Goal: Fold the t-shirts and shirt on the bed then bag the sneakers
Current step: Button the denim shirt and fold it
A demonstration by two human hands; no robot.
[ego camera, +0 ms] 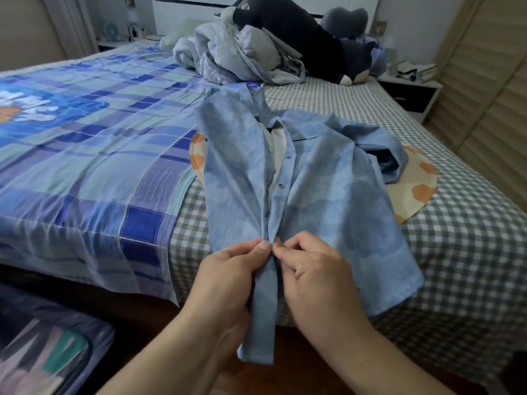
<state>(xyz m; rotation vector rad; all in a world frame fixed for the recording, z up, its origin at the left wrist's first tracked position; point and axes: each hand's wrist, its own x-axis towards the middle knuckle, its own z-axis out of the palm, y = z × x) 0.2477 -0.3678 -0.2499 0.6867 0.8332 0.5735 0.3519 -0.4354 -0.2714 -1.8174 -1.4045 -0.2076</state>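
Head view: sneakers unseen; left hand (228, 276) and right hand (309, 276) pinch shirt (313, 195) placket at bed (427, 252) near edge.

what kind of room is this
Almost certainly a bedroom: a bed with a checked sheet, a crumpled duvet and plush toy at its head, and a nightstand beside it.

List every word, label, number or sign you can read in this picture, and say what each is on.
None can be read.
Blue plaid bedspread: white marks on its printed panel at the left edge, too blurred to tell if they are letters.
Blue shirt, pinched at its front edges by the left hand and right hand: no label or print visible.
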